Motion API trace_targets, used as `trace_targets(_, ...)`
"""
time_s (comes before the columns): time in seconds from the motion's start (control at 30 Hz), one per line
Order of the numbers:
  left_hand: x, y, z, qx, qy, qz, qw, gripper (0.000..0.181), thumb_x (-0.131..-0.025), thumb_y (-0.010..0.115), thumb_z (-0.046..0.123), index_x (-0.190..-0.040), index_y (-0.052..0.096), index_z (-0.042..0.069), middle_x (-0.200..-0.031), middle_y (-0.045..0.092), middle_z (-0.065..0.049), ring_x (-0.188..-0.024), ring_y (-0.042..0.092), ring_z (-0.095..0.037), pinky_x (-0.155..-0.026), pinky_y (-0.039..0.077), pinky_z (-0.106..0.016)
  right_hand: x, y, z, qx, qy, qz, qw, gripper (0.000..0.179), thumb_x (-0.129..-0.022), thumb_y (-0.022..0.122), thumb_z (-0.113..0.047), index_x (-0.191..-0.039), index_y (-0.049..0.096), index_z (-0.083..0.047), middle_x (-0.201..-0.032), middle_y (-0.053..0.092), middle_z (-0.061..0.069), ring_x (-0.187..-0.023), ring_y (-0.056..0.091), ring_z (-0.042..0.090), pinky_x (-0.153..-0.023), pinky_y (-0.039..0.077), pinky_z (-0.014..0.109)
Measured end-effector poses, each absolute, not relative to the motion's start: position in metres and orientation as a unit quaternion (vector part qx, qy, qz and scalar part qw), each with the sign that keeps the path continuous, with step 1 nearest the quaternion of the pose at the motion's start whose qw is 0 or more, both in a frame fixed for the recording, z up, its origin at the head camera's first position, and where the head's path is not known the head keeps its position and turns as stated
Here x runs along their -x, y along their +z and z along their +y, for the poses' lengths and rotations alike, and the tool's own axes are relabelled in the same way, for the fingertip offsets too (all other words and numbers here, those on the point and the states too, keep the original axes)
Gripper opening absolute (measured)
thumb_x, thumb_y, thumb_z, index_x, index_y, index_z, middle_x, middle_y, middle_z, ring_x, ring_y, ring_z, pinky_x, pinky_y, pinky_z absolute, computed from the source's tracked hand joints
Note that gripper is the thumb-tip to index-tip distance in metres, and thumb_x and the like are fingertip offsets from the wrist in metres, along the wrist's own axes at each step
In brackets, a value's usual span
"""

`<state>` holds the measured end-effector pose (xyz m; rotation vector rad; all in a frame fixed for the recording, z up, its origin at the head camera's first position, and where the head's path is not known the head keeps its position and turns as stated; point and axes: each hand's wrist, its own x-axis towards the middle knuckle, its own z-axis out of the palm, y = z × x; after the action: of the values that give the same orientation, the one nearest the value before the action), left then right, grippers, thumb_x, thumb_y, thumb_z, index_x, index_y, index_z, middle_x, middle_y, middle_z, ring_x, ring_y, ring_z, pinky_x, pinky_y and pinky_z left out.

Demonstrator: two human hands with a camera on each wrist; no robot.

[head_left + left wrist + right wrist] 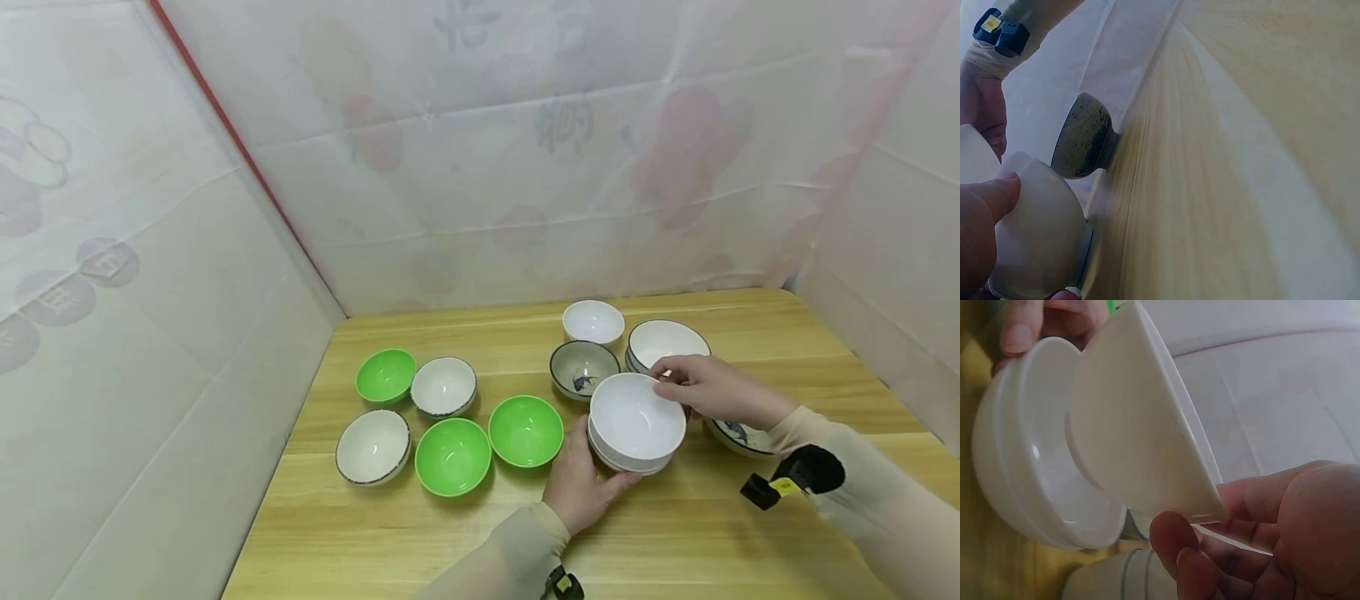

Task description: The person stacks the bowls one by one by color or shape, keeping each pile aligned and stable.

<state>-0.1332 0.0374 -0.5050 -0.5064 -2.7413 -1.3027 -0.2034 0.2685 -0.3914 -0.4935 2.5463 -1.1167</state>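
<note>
My right hand (708, 387) pinches the rim of a plain white bowl (1135, 419) between thumb and fingers. In the right wrist view this bowl is tilted, its foot partly inside the top of a stack of white bowls (997, 450). Around the side of that stack my left hand (585, 483) holds on, with its thumb on the outer wall in the left wrist view. Just behind are a grey bowl (585, 368) with a dark rim and a stack of dark-rimmed white bowls (667, 340), close to my right fingers.
A small white bowl (593, 321) stands at the back. To the left are several green bowls, one (527, 431) close to my left hand, and two white bowls with dark rims, one (373, 447) farthest left. A patterned bowl (741, 438) is partly hidden below my right wrist.
</note>
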Motion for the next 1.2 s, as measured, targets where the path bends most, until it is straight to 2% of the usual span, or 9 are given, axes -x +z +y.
trace_targets(0.2,0.133,-0.506,0.037,0.164,-0.425,-0.890,0.032,0.095,-0.076,0.075,0.054,-0.146,0.028,0.011,-0.141,0.042,-0.004,-0.129,0.042,-0.016,-0.108,0.034,-0.030,0.202,-0.399,0.264,0.161,-0.395,0.886,0.179,0.031,-0.098,0.057,-0.028,-0.120,0.059,-0.006,-0.092,0.064,0.007,-0.072,0.059,0.020,-0.057,0.054,0.034)
trace_targets(0.3,0.133,-0.506,0.037,0.164,-0.425,-0.890,0.034,0.096,-0.075,0.075,0.054,-0.146,0.028,0.011,-0.141,0.042,-0.003,-0.129,0.043,-0.015,-0.108,0.034,-0.030,0.201,-0.402,0.263,0.155,-0.394,0.888,0.178,0.029,-0.097,0.058,-0.027,-0.118,0.061,-0.006,-0.096,0.064,0.008,-0.075,0.060,0.020,-0.059,0.055,0.035)
trace_targets(0.43,0.133,-0.506,0.037,0.165,-0.423,-0.890,0.038,0.095,-0.075,0.076,0.054,-0.146,0.029,0.012,-0.140,0.042,-0.002,-0.128,0.043,-0.015,-0.107,0.035,-0.030,0.200,-0.407,0.263,0.152,-0.378,0.897,0.169,0.025,-0.097,0.058,-0.024,-0.114,0.063,-0.007,-0.100,0.063,0.008,-0.075,0.059,0.019,-0.059,0.055,0.038)
trace_targets(0.6,0.134,-0.507,0.037,0.169,-0.421,-0.890,0.041,0.094,-0.075,0.075,0.054,-0.146,0.028,0.013,-0.139,0.042,-0.001,-0.127,0.044,-0.014,-0.107,0.036,-0.030,0.199,-0.412,0.263,0.163,-0.359,0.905,0.157,0.026,-0.097,0.058,-0.018,-0.117,0.061,-0.002,-0.105,0.063,0.010,-0.072,0.059,0.018,-0.056,0.054,0.036)
trace_targets(0.77,0.134,-0.506,0.037,0.170,-0.420,-0.890,0.041,0.095,-0.076,0.074,0.056,-0.146,0.028,0.012,-0.140,0.042,-0.003,-0.128,0.043,-0.015,-0.108,0.035,-0.030,0.198,-0.416,0.263,0.171,-0.348,0.909,0.153,0.026,-0.097,0.057,-0.015,-0.118,0.060,0.000,-0.104,0.062,0.011,-0.064,0.058,0.018,-0.052,0.052,0.032)
trace_targets(0.9,0.133,-0.506,0.037,0.170,-0.421,-0.890,0.039,0.095,-0.075,0.075,0.055,-0.146,0.028,0.011,-0.140,0.042,-0.003,-0.128,0.043,-0.015,-0.108,0.035,-0.030,0.196,-0.416,0.262,0.173,-0.329,0.918,0.137,0.024,-0.096,0.058,-0.013,-0.116,0.062,-0.001,-0.101,0.064,0.008,-0.064,0.057,0.016,-0.052,0.049,0.028)
trace_targets(1.2,0.133,-0.506,0.037,0.168,-0.427,-0.888,0.037,0.094,-0.074,0.077,0.054,-0.145,0.030,0.013,-0.137,0.043,0.000,-0.126,0.044,-0.013,-0.107,0.036,-0.030,0.188,-0.416,0.257,0.147,-0.328,0.924,0.135,0.028,-0.096,0.059,-0.013,-0.120,0.061,0.001,-0.095,0.064,0.008,-0.058,0.056,0.019,-0.047,0.047,0.028)
